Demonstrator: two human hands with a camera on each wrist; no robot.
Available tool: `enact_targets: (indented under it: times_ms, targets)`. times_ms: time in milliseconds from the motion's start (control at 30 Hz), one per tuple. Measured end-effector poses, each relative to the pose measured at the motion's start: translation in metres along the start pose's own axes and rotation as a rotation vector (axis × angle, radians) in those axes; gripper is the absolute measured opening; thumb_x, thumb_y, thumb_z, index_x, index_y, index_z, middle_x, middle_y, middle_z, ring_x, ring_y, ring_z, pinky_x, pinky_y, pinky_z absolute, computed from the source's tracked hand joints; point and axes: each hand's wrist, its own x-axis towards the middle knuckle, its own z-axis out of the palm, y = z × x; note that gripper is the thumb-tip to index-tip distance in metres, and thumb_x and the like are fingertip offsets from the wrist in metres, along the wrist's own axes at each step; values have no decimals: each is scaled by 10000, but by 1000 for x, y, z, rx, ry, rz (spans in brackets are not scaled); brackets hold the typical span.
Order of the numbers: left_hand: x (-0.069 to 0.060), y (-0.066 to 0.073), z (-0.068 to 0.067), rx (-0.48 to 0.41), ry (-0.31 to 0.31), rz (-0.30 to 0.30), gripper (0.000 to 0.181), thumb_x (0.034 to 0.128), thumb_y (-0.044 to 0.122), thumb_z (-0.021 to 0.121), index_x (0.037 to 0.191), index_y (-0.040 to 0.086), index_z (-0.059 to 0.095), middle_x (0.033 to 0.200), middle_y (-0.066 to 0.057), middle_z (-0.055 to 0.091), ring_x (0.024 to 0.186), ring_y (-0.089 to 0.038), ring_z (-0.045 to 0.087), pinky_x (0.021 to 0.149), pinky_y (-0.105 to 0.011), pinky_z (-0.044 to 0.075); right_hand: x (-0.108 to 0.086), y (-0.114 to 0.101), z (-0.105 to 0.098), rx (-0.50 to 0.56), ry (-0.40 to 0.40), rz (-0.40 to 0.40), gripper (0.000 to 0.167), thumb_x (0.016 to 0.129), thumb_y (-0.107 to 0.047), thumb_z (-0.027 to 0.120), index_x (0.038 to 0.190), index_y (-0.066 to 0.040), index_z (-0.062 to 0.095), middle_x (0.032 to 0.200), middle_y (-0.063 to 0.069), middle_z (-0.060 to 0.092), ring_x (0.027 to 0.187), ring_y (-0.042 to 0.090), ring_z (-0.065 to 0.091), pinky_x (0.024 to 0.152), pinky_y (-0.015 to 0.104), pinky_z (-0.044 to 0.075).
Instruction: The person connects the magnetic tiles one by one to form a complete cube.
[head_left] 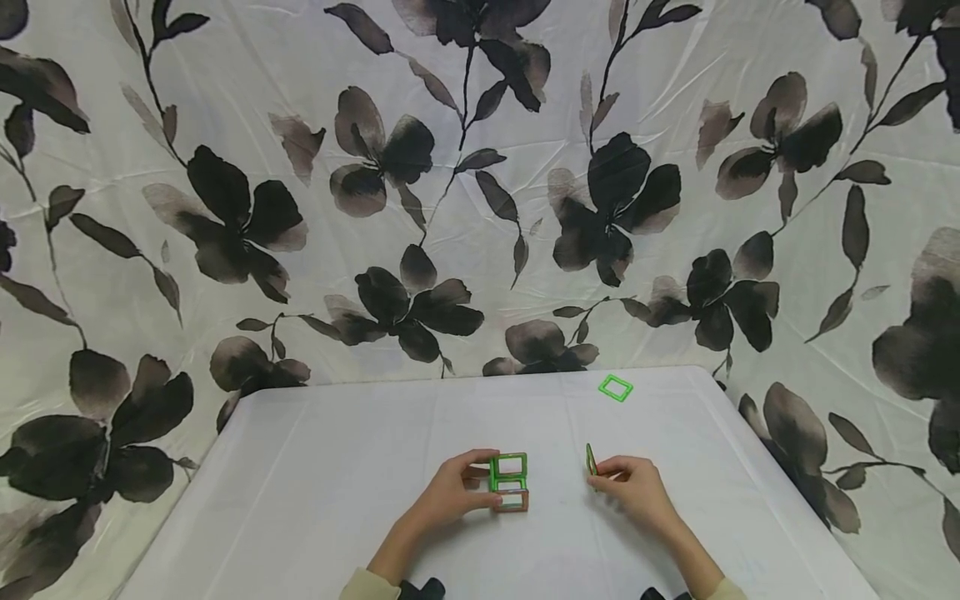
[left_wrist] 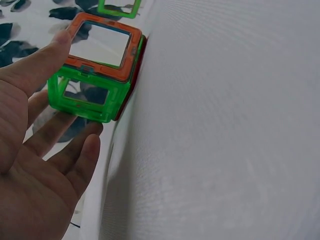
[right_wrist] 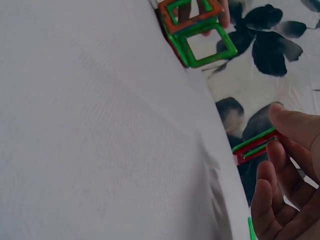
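Observation:
My left hand holds a small box of magnetic tiles on the table, thumb at its near side and fingers at the far side. In the left wrist view the box shows an orange frame, a green side and a dark red base edge. To the right, apart from the box, my right hand pinches a thin upright magnetic tile between thumb and fingers. Its green and red edges show in the right wrist view; whether it is one tile or two I cannot tell.
A loose green square tile lies flat near the back edge of the white-covered table. Behind the table hangs a white cloth with dark flowers.

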Motion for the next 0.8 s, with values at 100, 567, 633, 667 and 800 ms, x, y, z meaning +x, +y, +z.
enact_targets:
  times_ms: [100,567,633,667,800]
  targets:
    - [0,-2,0,0,-4,1,706,764,202,847,1375,68,520,1322,-53,559,1076,-209,624,889,-332,513,-1,-2,6,11,-24,-16,149,774,-129,817,880,-57,741,788,22,680,617,225,607,455,287,490]
    - [-2,-2,-1,-22,-8,-4,704,775,185,838,1385,65,509,1349,-84,546,1110,-248,616,896,-352,513,2,-15,37,39,-76,-95,164,777,-150,821,877,-50,738,770,11,688,605,231,608,443,282,491]
    - [-2,-1,-1,-20,-9,-1,697,780,181,834,1384,60,508,1351,-99,544,1109,-259,617,896,-357,514,2,-16,41,45,-82,-108,183,777,-161,822,884,-39,737,765,9,693,607,230,612,444,286,494]
    - [-2,-1,-1,-19,-9,-2,696,781,181,833,1385,60,507,1350,-104,543,1108,-261,617,895,-357,515,2,-17,43,47,-84,-110,187,777,-164,823,886,-39,737,765,7,695,610,227,614,447,287,496]
    - [-1,0,-1,-20,-8,-12,692,787,187,829,1389,73,507,1354,-89,539,1107,-245,618,890,-338,516,3,-19,48,60,-88,-113,202,771,-174,828,888,-37,736,766,5,697,613,216,614,457,291,502]
